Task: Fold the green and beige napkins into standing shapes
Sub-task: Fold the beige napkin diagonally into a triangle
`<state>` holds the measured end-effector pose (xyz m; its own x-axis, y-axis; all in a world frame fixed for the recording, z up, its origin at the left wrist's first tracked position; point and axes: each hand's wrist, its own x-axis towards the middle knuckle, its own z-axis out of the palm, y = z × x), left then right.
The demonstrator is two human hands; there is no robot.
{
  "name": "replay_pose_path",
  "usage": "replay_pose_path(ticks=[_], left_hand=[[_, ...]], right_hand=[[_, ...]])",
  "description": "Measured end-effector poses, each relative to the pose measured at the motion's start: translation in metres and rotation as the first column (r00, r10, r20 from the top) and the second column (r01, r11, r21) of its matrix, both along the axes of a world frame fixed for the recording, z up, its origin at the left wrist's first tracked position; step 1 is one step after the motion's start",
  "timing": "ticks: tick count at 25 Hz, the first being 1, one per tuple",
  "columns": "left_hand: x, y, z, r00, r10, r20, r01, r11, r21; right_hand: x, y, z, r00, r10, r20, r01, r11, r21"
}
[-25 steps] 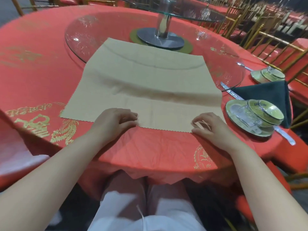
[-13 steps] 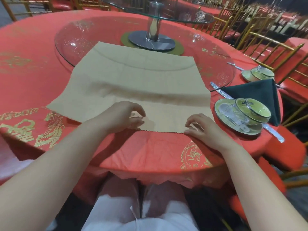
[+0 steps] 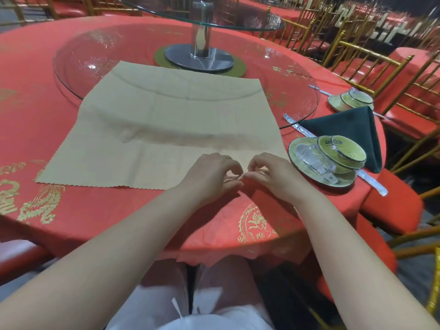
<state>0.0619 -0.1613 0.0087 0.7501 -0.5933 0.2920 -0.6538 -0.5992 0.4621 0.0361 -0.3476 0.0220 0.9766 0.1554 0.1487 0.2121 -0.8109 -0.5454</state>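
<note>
A large beige napkin (image 3: 166, 129) lies spread flat on the red table, its far edge resting on the glass turntable. My left hand (image 3: 212, 177) and my right hand (image 3: 273, 177) meet at its near right corner, fingertips almost touching, both pinching the scalloped near edge. A dark green napkin (image 3: 350, 132) stands folded in a pointed shape to the right, behind a place setting.
A glass turntable (image 3: 297, 91) on a metal stand (image 3: 200, 55) fills the table's middle. A plate with bowl and glass cup (image 3: 328, 158) sits just right of my right hand, with another setting (image 3: 350, 101) farther back. Gold chairs (image 3: 371, 65) ring the right side.
My left hand slid right along the napkin's near edge until it met my right hand at the near right corner. The view shifted left.
</note>
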Motion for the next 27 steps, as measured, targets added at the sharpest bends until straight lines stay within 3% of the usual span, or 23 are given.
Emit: replay_pose_path(ticks=[5,8,13,15,17,20,22,24,27], left_hand=[[-0.001,0.007,0.012,0.986,0.09,-0.141,-0.115,0.976,-0.186],[-0.001,0.018,0.02,0.959,0.075,-0.272,-0.158,0.941,-0.298],[-0.014,0.037,0.036,0.911,-0.045,-0.41,-0.128,0.915,-0.383],[-0.023,0.046,0.04,0.865,-0.154,-0.478,-0.048,0.922,-0.384],[-0.023,0.056,0.044,0.833,-0.181,-0.523,-0.071,0.902,-0.426],[0.011,0.085,0.047,0.888,0.127,-0.442,-0.328,0.848,-0.415],[0.043,0.112,0.046,0.859,0.369,-0.355,-0.489,0.797,-0.354],[0.07,0.138,0.042,0.799,0.526,-0.291,-0.596,0.759,-0.262],[0.099,0.164,0.036,0.739,0.644,-0.198,-0.671,0.729,-0.135]], right_hand=[[-0.009,-0.013,0.024,0.999,0.052,-0.004,-0.052,0.993,-0.103],[-0.013,-0.029,0.035,0.998,0.005,0.061,0.004,0.99,-0.141],[-0.009,-0.036,0.067,0.991,-0.131,0.032,0.126,0.985,0.116],[0.0,-0.027,0.086,0.996,-0.083,0.026,0.079,0.989,0.127],[0.019,-0.008,0.098,0.994,-0.049,0.093,0.042,0.996,0.075],[0.056,0.029,0.097,0.921,-0.085,0.381,0.082,0.996,0.025],[0.07,0.051,0.086,0.864,-0.083,0.496,0.071,0.997,0.042],[0.076,0.064,0.066,0.889,-0.021,0.458,0.012,1.0,0.022],[0.075,0.07,0.024,0.96,0.112,0.256,-0.087,0.99,-0.107]])
